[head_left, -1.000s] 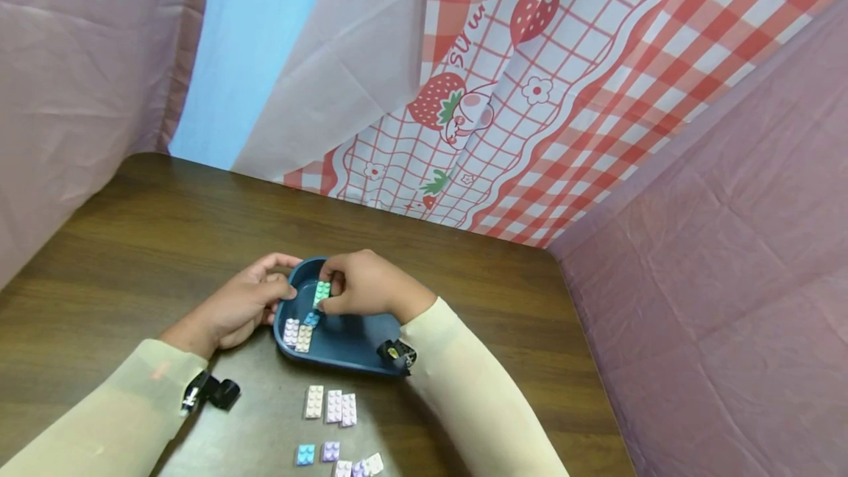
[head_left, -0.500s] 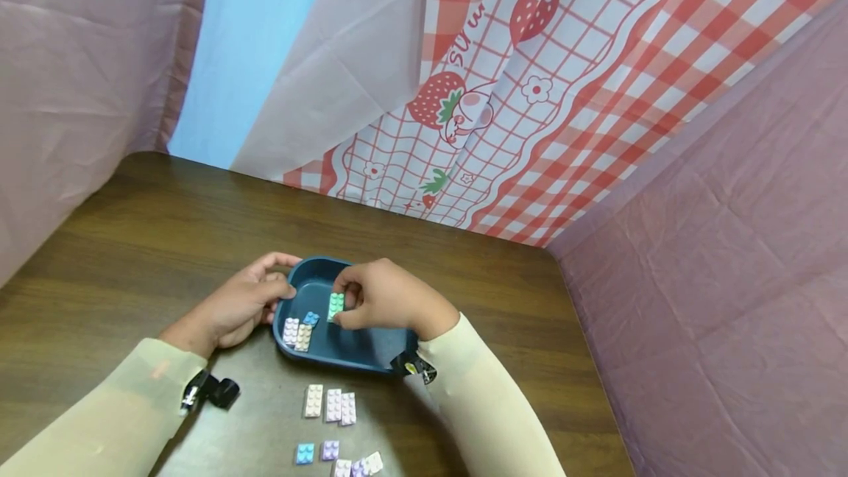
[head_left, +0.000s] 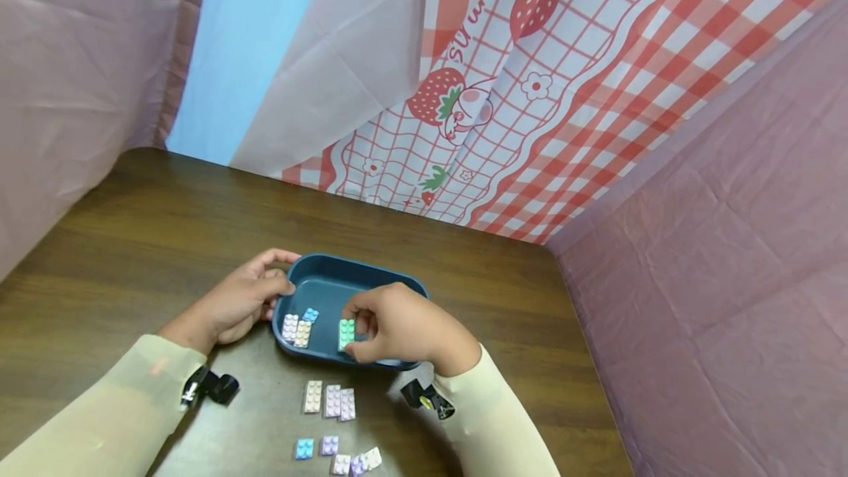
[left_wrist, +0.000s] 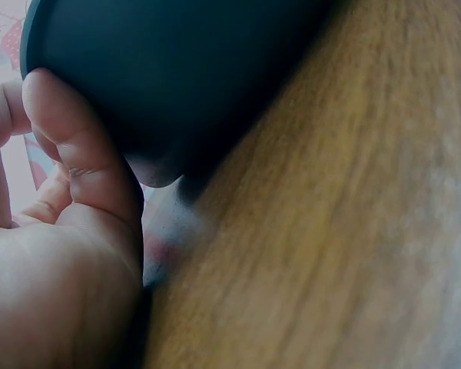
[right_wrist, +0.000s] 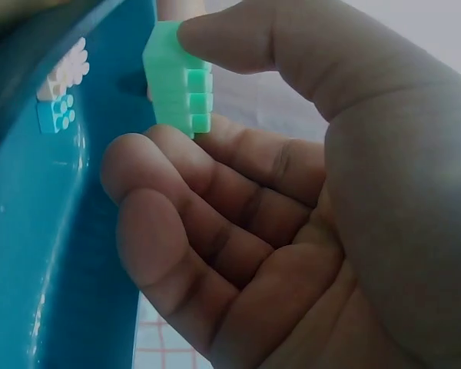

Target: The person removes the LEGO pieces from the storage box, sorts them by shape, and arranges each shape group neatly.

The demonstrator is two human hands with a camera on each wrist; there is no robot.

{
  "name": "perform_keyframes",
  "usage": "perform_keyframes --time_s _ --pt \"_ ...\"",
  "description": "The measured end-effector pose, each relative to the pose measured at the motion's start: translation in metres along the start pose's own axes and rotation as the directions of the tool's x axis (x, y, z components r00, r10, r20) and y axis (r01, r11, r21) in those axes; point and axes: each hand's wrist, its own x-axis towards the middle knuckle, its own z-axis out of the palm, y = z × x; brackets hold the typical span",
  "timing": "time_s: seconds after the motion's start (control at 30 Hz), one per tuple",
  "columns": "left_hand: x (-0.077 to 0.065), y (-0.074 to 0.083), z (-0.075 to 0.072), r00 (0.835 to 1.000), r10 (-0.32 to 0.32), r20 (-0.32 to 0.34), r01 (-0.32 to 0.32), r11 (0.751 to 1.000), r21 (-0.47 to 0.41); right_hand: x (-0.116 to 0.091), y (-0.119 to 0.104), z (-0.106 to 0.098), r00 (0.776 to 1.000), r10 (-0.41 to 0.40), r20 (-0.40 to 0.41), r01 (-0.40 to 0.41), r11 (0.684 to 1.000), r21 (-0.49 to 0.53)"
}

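A mint-green building brick (head_left: 347, 335) is pinched between the thumb and fingers of my right hand (head_left: 404, 330), over the near side of the dark blue tray (head_left: 358, 268). In the right wrist view the thumb presses one end of the green brick (right_wrist: 177, 81), and its studs face the palm. My left hand (head_left: 241, 300) grips the tray's left end, thumb at the rim. The left wrist view shows that thumb (left_wrist: 77, 146) against the tray's outer wall (left_wrist: 177, 77). In the tray's near left corner lie a white brick (head_left: 290, 327), a cream brick (head_left: 302, 333) and a small blue brick (head_left: 311, 314).
In front of the tray, a cream brick (head_left: 313, 397) lies beside two pale lilac bricks (head_left: 333, 401) on the wooden table (head_left: 199, 227). Nearer still are a blue brick (head_left: 304, 449), a purple brick (head_left: 329, 445) and several pale ones. Curtains (head_left: 371, 35) enclose the table.
My right hand has carried the green brick from the tray's left part toward its near side, rightward and closer to me. The small blue brick is uncovered now. My left hand keeps its grip.
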Motion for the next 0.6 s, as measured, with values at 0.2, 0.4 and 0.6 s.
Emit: perform_keyframes --time_s 0.2,0.4,0.6 --pt "0.000 0.000 0.000 1.000 0.002 -0.002 -0.002 1.000 0.004 -0.019 -0.006 0.010 1.000 -0.010 0.014 0.010 1.000 -0.020" --pt "0.000 -0.001 0.000 1.000 0.011 0.004 -0.011 1.000 0.001 -0.036 -0.007 0.022 0.999 0.015 0.031 -0.015 1.000 -0.026" --pt "-0.001 -0.001 -0.001 1.000 0.016 0.007 -0.016 1.000 0.007 -0.052 -0.009 0.030 0.999 0.035 0.026 -0.034 0.998 -0.062"
